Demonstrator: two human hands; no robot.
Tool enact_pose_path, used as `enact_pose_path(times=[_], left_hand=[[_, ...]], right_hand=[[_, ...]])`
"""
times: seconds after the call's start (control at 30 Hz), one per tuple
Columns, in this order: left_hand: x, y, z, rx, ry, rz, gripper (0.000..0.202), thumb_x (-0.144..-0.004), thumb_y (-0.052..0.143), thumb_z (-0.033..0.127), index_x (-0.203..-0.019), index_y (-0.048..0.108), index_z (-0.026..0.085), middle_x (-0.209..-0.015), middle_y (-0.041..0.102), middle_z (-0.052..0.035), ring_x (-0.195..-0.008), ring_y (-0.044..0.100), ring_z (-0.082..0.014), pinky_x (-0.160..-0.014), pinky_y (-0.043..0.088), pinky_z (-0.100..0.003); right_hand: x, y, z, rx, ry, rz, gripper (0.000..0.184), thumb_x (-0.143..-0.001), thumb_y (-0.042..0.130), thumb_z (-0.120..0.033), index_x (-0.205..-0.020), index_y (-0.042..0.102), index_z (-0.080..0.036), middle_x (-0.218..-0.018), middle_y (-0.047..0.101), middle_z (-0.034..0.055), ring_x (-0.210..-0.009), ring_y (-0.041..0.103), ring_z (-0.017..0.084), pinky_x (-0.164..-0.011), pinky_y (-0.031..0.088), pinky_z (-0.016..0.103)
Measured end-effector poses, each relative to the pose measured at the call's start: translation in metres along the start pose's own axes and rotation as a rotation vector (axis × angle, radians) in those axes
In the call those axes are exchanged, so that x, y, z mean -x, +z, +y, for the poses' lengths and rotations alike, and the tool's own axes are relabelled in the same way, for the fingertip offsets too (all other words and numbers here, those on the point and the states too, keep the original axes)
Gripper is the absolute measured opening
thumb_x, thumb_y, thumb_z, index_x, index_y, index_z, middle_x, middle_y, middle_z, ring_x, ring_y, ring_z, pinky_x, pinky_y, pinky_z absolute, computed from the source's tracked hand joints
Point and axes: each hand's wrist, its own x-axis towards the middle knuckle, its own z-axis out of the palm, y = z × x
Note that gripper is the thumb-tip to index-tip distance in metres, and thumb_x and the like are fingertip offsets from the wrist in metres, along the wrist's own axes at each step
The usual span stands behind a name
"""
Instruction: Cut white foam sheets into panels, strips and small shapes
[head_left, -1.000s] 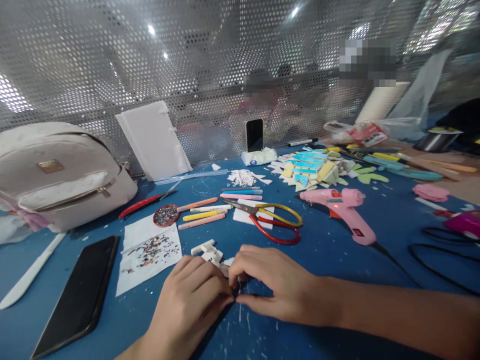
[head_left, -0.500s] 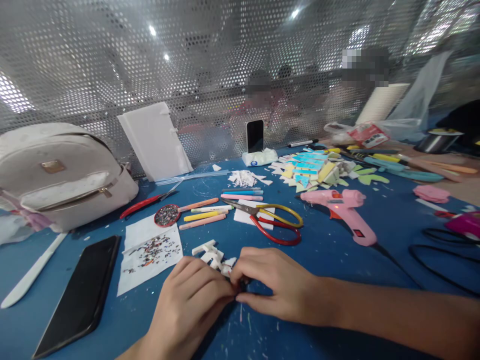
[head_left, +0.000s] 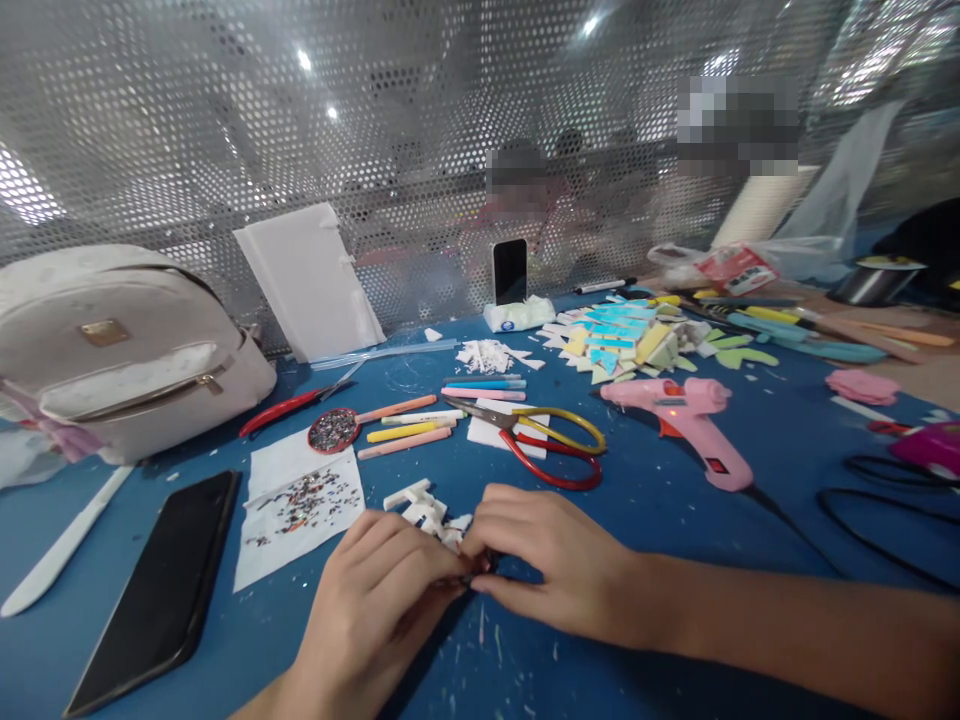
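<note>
My left hand (head_left: 386, 590) and my right hand (head_left: 536, 555) meet at the front middle of the blue table, fingertips almost touching. Both are closed in a pinch around a small dark piece (head_left: 480, 572), mostly covered by the fingers; its kind cannot be made out. Just beyond the fingers lies a little heap of white foam-like pieces (head_left: 424, 508), partly hidden by my left hand. Farther back, scissors (head_left: 525, 425) with one yellow and one red handle rest on a white pad. Left of my hands, small shiny beads or gems (head_left: 307, 500) are scattered over a white paper sheet (head_left: 259, 560).
A pink glue gun (head_left: 694, 405) lies at right, its cord running toward the front. Several markers (head_left: 409, 432), a red dish of beads (head_left: 334, 430) and a pile of coloured cut pieces (head_left: 626, 335) lie farther back. A black phone (head_left: 161, 590) and white backpack (head_left: 135, 350) are at left.
My hands have shifted very slightly at the pinch, my right fingers lifting a little. A bit more of the dark piece shows between the fingertips. The other things stay put.
</note>
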Motion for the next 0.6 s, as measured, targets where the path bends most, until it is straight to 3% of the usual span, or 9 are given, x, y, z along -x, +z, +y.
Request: enact_pose_path(times=[0.6], left_hand=[[-0.001, -0.0004, 0.0007, -0.027, -0.042, -0.006, 0.003, -0.096, 0.063, 0.017, -0.094, 0.063, 0.02, -0.084, 0.069, 0.002, -0.074, 0.059, -0.0131, -0.07, 0.04, -0.028]], right_hand=[[-0.0003, 0.0004, -0.0003, 0.011, 0.012, 0.059, 0.008, -0.091, 0.06, -0.012, -0.088, 0.059, -0.019, -0.086, 0.064, 0.0004, -0.083, 0.053, 0.016, -0.071, 0.04, 0.026]])
